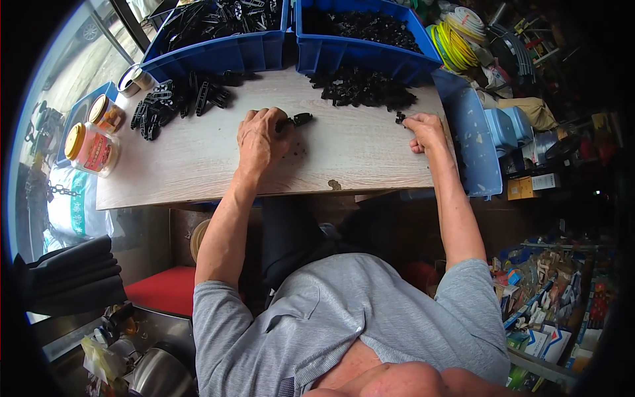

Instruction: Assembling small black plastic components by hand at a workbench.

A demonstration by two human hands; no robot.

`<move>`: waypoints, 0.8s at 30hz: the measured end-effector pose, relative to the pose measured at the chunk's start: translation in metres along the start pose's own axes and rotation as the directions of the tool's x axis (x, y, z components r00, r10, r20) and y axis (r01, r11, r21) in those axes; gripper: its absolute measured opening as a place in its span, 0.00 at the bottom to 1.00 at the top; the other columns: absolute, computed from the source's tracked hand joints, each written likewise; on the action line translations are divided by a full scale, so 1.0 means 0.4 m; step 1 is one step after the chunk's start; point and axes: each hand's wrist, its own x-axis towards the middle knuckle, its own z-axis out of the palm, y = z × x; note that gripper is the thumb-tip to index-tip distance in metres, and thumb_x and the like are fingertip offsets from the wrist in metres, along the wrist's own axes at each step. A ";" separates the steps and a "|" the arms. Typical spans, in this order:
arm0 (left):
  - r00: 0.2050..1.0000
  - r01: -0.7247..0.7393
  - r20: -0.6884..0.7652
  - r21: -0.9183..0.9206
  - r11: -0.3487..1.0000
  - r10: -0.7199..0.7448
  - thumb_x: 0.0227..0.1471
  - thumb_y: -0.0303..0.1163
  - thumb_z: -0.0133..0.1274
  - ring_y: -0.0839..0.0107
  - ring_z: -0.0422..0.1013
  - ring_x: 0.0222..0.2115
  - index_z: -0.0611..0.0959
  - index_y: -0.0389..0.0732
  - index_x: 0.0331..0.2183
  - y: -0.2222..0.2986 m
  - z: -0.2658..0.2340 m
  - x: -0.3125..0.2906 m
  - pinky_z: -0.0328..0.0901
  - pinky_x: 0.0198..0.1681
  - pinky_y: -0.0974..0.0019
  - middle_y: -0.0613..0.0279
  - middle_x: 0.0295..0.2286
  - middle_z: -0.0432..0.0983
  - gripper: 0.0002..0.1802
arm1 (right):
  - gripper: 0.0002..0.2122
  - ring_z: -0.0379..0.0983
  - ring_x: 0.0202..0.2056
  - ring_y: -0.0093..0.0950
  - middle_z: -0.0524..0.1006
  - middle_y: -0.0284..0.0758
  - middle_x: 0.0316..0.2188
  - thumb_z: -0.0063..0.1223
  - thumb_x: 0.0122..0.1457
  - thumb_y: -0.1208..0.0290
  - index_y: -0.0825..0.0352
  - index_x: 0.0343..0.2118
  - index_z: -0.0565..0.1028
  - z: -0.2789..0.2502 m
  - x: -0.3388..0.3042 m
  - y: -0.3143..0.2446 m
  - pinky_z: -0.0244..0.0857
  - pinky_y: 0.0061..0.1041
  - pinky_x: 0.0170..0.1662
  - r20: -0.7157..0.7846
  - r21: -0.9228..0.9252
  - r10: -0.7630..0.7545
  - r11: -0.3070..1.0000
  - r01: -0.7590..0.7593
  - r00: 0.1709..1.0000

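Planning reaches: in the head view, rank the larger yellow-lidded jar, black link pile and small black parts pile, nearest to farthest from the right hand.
From the right hand:
1. Small black parts pile: beyond it, slightly left.
2. Black link pile: table's left side.
3. Larger yellow-lidded jar: table's left edge.

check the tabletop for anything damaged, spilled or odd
Yes: a dark, irregular patch near the front edge breaks the pale tabletop, as if the surface were chipped. Small dark specks also lie loose beside the left hand; I can't tell what they are.
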 end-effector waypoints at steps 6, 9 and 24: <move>0.979 -0.108 -0.170 0.014 0.994 0.109 0.52 0.32 0.61 0.60 0.74 0.35 0.84 0.38 0.37 0.029 0.000 0.004 0.68 0.41 0.61 0.57 0.32 0.82 0.11 | 0.09 0.69 0.14 0.23 0.72 0.31 0.16 0.59 0.57 0.68 0.68 0.36 0.77 -0.011 -0.011 0.043 0.68 0.25 0.15 -0.049 0.236 0.032 0.971 -0.020 0.998; 0.964 0.248 0.092 -0.642 0.725 -0.249 0.58 0.34 0.58 0.70 0.76 0.35 0.82 0.35 0.44 0.070 0.064 -0.032 0.69 0.40 0.69 0.59 0.35 0.82 0.15 | 0.08 0.70 0.14 0.23 0.70 0.29 0.13 0.58 0.58 0.69 0.67 0.37 0.77 0.012 -0.066 0.064 0.69 0.27 0.15 0.096 0.490 -0.048 0.872 -0.005 0.994; 0.772 0.563 0.618 -0.774 -0.289 -0.151 0.58 0.26 0.57 0.73 0.77 0.27 0.80 0.34 0.36 0.282 0.156 -0.044 0.75 0.31 0.72 0.60 0.28 0.78 0.06 | 0.07 0.62 0.15 0.12 0.75 0.25 0.22 0.60 0.58 0.74 0.64 0.38 0.76 0.155 -0.219 0.059 0.62 0.14 0.19 0.265 0.745 -0.368 0.665 0.054 0.891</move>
